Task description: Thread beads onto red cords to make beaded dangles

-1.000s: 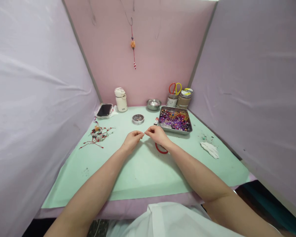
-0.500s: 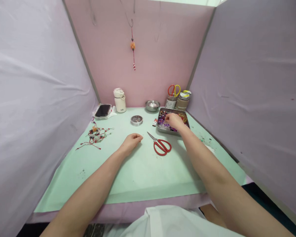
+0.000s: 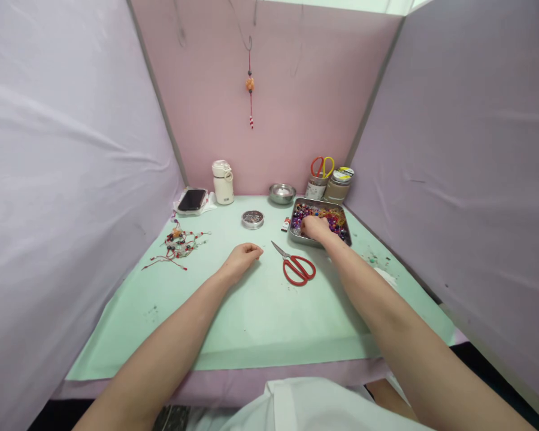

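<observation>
My right hand [image 3: 315,227] reaches down into a metal tray [image 3: 293,237] filled with purple and dark beads [image 3: 312,210], its fingertips bent in among them. Whatever those fingers may be gripping is hidden. Resting on the mint-green tabletop, my left hand [image 3: 244,258] has its fingers curled together, and I cannot make out anything in them. Between the two hands lies a pair of red-handled scissors [image 3: 299,270], blades pointing up and left. A small red and white item [image 3: 286,224] sits against the tray's left side.
Beaded red cords [image 3: 179,244] are heaped at left, with a phone [image 3: 193,201] behind. A white bottle [image 3: 223,182], round container [image 3: 253,219], steel bowl [image 3: 282,193], cup [image 3: 315,188] holding scissors and a lidded jar [image 3: 339,185] stand farther back. A beaded ornament [image 3: 250,85] hangs above.
My right hand has lowered slightly deeper toward the near part of the bead tray. My left hand keeps its place. The whole view has shifted a little.
</observation>
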The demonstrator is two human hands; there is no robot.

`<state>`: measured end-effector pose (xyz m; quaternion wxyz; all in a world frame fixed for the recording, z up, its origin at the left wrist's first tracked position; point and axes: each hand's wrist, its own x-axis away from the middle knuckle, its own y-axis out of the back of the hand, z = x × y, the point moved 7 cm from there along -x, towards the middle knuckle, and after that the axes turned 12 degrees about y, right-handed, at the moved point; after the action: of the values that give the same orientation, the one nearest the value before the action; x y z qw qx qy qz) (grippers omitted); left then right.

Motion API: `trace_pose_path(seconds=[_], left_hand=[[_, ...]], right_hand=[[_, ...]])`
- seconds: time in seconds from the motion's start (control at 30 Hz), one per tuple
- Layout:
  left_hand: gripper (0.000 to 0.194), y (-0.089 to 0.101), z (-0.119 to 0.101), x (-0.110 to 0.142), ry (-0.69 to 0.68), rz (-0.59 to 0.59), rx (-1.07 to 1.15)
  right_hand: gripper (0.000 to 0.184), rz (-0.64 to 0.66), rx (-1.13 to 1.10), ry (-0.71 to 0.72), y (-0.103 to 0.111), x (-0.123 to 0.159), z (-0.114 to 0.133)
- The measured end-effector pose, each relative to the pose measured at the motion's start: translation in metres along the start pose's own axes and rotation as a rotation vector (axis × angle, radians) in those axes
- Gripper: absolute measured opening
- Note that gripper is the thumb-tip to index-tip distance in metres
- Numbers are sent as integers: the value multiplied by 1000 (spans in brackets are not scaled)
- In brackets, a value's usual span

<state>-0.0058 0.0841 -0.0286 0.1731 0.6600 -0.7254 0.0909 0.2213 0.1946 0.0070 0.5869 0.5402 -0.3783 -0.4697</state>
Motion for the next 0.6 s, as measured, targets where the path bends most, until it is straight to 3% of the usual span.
trace_pose_path(seconds=[0.1, 0.17, 0.23, 0.3, 0.37, 0.47, 0.6], left_hand=[[22, 0, 1, -1, 2, 0, 10], [22, 1, 1, -2, -1, -4, 8], [22, 1, 0, -2, -16, -13, 11], [23, 2, -2, -2, -38, -27, 17], [24, 4, -4, -1, -56, -50, 29], [23, 7, -7, -1, -89, -78, 43], [22, 11, -9, -2, -138, -133, 12]], right_hand=[[23, -124, -41, 5, 21, 11, 8], [20, -356, -275, 105, 39, 24, 25], [16, -441, -623, 199, 39, 37, 47], [17, -387, -997, 266, 23, 47, 73], [20, -300, -1226, 250, 2, 54, 93], [21, -225, -1348, 177, -25, 59, 106], [23, -212, -1421, 111, -42, 59, 105]])
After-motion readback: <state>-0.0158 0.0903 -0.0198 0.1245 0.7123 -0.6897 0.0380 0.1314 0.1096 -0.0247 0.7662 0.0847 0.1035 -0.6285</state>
